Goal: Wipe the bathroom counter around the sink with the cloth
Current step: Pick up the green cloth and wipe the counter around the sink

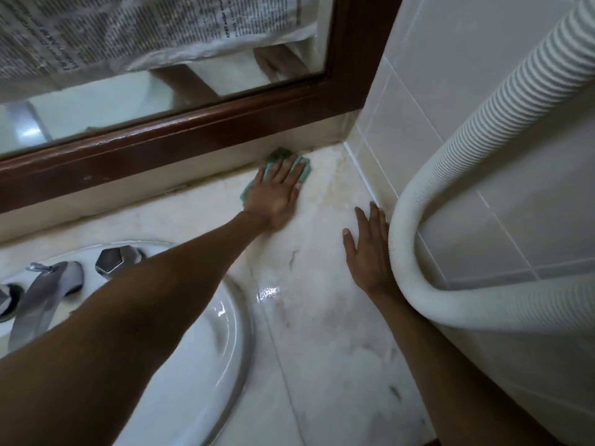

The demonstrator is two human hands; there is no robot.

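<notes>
A green cloth (305,168) lies on the pale marble counter (322,284) at the back, against the low upstand under the mirror. My left hand (273,191) presses flat on the cloth, fingers spread over it, so only its edges show. My left arm reaches across the rim of the white sink (225,333). My right hand (367,249) rests flat and open on the counter to the right, holding nothing, its edge touching a ribbed hose. A wet shine shows on the counter beside the sink rim.
A thick white ribbed hose (418,220) curves along the tiled wall (483,91) on the right. The dark wooden mirror frame (161,146) runs along the back, with newspaper (128,27) over the glass. A chrome tap (42,294) and handle (112,259) stand on the sink.
</notes>
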